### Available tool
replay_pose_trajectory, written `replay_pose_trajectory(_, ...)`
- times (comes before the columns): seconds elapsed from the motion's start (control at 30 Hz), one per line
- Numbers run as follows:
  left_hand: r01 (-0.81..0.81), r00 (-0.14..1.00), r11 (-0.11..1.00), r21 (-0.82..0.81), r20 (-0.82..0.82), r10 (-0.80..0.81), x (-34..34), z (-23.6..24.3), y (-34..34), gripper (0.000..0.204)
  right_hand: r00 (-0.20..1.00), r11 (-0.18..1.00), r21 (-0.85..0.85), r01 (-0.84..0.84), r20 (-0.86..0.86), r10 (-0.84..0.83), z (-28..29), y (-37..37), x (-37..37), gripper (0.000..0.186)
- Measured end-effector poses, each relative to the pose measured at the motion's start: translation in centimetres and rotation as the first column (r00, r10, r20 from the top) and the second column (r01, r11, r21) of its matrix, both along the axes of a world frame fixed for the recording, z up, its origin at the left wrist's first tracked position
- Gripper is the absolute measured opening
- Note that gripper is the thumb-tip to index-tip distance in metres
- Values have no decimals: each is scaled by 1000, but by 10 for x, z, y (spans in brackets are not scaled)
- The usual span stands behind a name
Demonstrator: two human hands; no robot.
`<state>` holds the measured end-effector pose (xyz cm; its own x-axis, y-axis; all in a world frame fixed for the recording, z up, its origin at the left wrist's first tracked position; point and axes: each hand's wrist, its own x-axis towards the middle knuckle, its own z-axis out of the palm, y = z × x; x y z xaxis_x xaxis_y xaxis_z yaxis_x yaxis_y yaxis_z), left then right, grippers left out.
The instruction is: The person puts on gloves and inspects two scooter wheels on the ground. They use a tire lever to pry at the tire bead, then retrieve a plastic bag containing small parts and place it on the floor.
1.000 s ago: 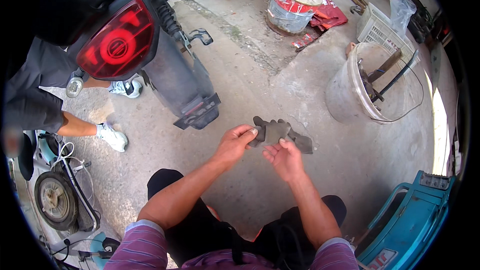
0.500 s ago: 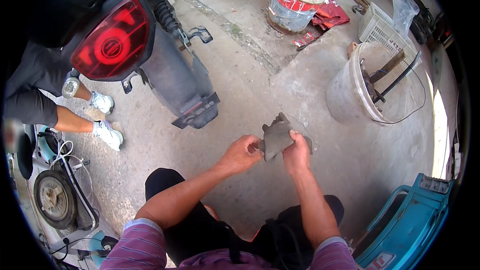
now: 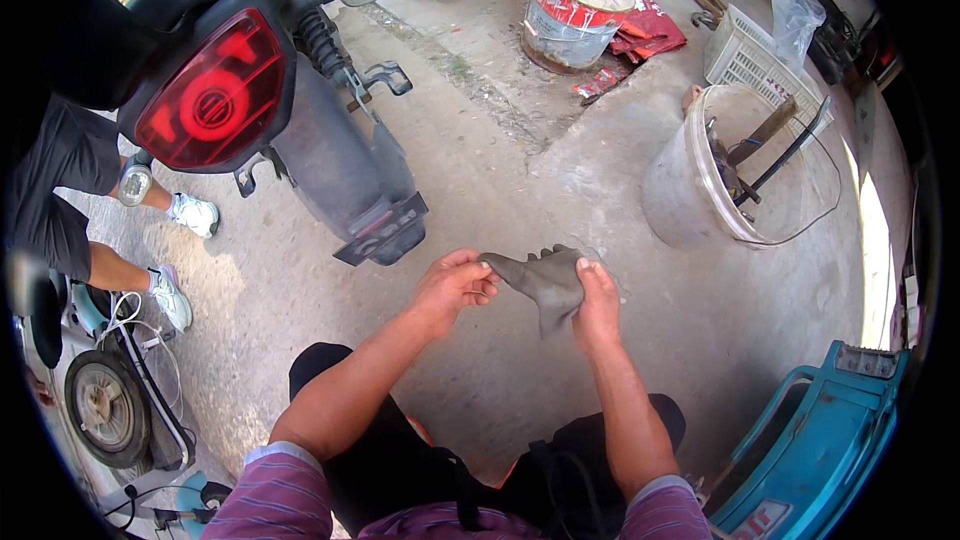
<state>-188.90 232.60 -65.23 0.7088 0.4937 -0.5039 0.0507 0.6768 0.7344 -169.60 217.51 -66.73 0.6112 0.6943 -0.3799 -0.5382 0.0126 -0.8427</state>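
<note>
A grey work glove (image 3: 545,282) is stretched between my two hands, above the concrete floor in front of my knees. My left hand (image 3: 452,288) pinches the tip of one glove finger, drawn out to the left. On the other side my right hand (image 3: 597,308) grips the glove body, thumb on top; its other fingers are mostly hidden. The remaining glove fingers point up and away from me, and a loose flap of the glove hangs down between the hands.
A scooter's rear fender (image 3: 345,180) and red tail light (image 3: 212,105) stand ahead on the left, with a person's shoe (image 3: 170,298) beyond. A white bucket of tools (image 3: 690,175) is at right, a paint drum (image 3: 570,15) farther back. A teal scooter body (image 3: 820,450) fills the lower right.
My left hand has moved left and slightly up, pulling a glove finger out straight. The glove has turned and stretched between my hands. The other person's near foot has shifted left.
</note>
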Motion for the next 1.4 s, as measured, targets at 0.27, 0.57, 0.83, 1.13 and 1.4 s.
replay_pose_trajectory(0.27,25,999,996,-89,-27,-27,1,7,-10,41,958,990,-137,-28,-285,-12,13,1,-12,21)
replay_pose_trajectory(0.57,95,994,983,155,-64,-86,15,-5,-33,23,950,967,-192,-169,-293,108,-12,-14,-15,27)
replay_pose_trajectory(0.83,257,938,850,460,-330,-104,2,2,-12,20,741,890,-431,-146,549,388,22,-3,-16,45)
replay_pose_trajectory(1.13,298,955,808,509,-169,-246,5,2,-28,33,730,849,-192,-493,440,523,-3,-9,-56,11)
replay_pose_trajectory(1.4,229,955,470,852,-291,63,3,-27,-19,18,776,856,-302,-419,370,510,-48,-12,1,10)
